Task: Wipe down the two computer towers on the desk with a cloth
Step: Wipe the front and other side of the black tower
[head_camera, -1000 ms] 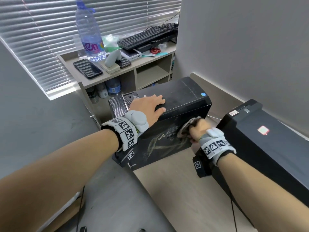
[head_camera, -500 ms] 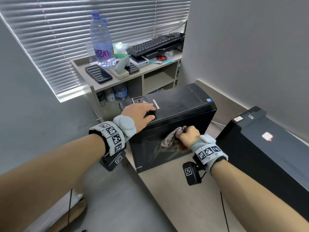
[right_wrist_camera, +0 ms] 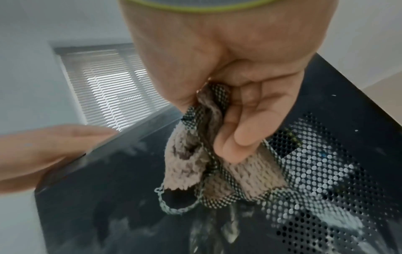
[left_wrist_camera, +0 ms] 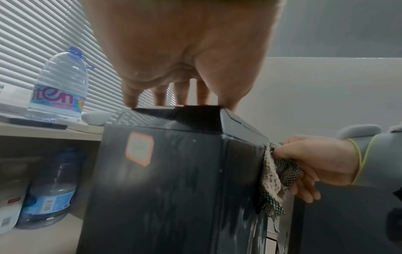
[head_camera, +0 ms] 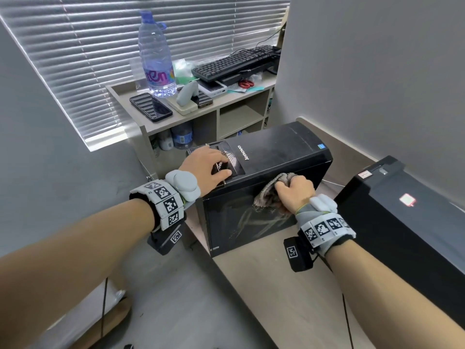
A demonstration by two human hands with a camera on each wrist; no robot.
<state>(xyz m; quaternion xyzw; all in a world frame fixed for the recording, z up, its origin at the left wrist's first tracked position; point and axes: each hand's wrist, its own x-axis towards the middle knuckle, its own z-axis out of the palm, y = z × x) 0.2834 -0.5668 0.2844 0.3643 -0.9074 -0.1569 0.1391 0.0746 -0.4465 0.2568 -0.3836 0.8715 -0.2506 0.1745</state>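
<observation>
**Head view: one tower braced, its side panel under the cloth**

Head view: I have my left hand (head_camera: 210,167) flat on top of the nearer tower (head_camera: 281,152), fingers spread and relaxed, gripping nothing; I judge it steadies the case against the sideways push. My right hand (head_camera: 294,195) is fisted round the cloth (head_camera: 266,197), pressing it to the side panel just below the top edge. The second tower (head_camera: 402,217) stands apart to the right on the desk (head_camera: 289,298), untouched.

Left wrist view: my fingertips (left_wrist_camera: 130,101) rest on the top's front edge. The cloth (left_wrist_camera: 272,177) hangs from the right hand (left_wrist_camera: 315,163) against the panel.

Right wrist view: my fingers (right_wrist_camera: 245,130) curl tightly round the bunched cloth (right_wrist_camera: 191,165), its loose end trailing over the streaked panel beside the vent mesh (right_wrist_camera: 326,171). Smears below suggest more passes are needed.
</observation>
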